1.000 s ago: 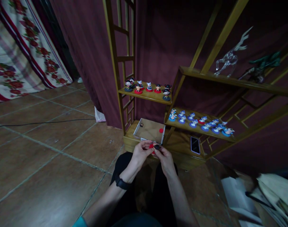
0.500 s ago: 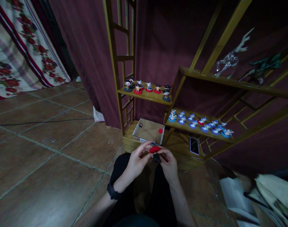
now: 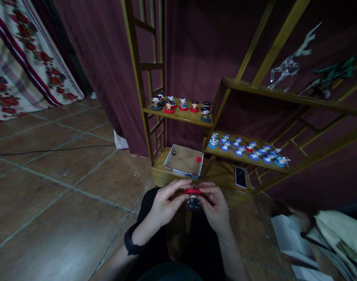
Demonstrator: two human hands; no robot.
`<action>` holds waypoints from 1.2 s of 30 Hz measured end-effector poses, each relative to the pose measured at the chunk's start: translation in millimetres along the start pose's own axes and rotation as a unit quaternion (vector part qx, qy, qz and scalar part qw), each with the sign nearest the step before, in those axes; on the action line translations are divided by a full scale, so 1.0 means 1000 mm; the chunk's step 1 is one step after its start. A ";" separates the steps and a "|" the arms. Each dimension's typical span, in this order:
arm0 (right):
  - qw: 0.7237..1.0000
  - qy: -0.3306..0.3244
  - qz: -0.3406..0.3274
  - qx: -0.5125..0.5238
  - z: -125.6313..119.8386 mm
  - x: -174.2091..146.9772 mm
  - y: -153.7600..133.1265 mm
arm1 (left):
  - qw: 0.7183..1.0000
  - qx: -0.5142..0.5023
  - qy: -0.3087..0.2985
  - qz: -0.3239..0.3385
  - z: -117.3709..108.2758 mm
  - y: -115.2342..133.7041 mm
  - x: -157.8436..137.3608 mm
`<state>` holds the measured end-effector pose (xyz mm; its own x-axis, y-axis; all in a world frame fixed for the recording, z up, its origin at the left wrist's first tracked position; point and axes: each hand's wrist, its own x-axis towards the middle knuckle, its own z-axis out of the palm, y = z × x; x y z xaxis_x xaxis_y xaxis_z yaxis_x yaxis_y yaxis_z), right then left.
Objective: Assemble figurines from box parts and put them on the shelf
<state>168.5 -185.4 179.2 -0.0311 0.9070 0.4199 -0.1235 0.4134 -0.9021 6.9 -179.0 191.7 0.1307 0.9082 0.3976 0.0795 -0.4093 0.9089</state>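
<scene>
Between my two hands is a small black-haired figurine (image 3: pixel 193 203) with a round red base (image 3: pixel 193 191), its head pointing toward me. My left hand (image 3: pixel 170 201) pinches it from the left, and my right hand (image 3: pixel 214 203) grips it from the right. The fingers of both hands lie along the edge of the base. Just beyond them, a shallow cardboard box (image 3: pixel 184 160) sits on the low shelf. Inside it are a red disc (image 3: pixel 199 159) and a small dark piece (image 3: pixel 174 153).
Several figurines on red or dark bases stand on the upper shelf (image 3: pixel 181 116). Blue and purple ones fill the right shelf (image 3: pixel 245 157). A phone (image 3: pixel 241 177) lies below it. A glass deer (image 3: pixel 290 68) stands higher up. White boxes (image 3: pixel 292 236) and a pale bag (image 3: pixel 342 234) are at right.
The figurine and both hands have come slightly nearer to me. Its red base has tipped and now shows edge-on, with more of the head visible. The view has shifted a little.
</scene>
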 end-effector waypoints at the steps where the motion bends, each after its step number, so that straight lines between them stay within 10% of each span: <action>1: 1.000 0.001 -0.006 -0.002 0.000 -0.001 -0.001 | 1.000 -0.001 -0.001 0.003 -0.001 0.002 0.000; 8: 0.999 0.039 0.034 0.006 0.007 0.005 0.011 | 0.990 -0.117 0.008 -0.074 0.005 -0.005 0.011; 19: 0.959 0.075 0.228 0.150 0.017 0.008 0.042 | 0.861 -0.386 0.016 -0.330 0.010 -0.060 0.019; 36: 0.946 0.106 0.257 0.166 0.020 0.015 0.061 | 0.877 -0.341 0.062 -0.334 0.021 -0.064 0.025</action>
<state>140.5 -147.9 132.7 0.0231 0.9917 -0.1262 -0.4513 -0.1023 -0.8865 25.9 -131.4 140.6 0.1683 0.9453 -0.2795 -0.5166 0.3260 0.7917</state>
